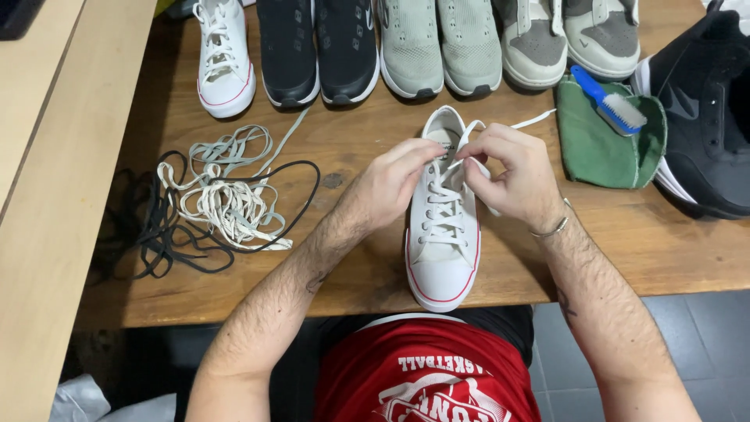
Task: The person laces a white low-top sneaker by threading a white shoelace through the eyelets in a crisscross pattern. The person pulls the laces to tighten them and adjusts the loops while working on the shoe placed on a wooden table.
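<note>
Lacing one white sneaker [444, 234], two hands [391, 186] [514, 178] pinch its lace [469, 139].

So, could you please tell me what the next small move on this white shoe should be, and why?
Probably pull the lace end through the top eyelet: both the left hand and right hand pinch lace at the top of the white shoe, and the lower rows look laced.

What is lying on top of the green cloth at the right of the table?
A blue-handled brush with pale bristles lies on the green cloth, toward its top edge. The cloth's right edge touches or slips under the black shoe; whatever lies beneath the cloth is covered.
</note>
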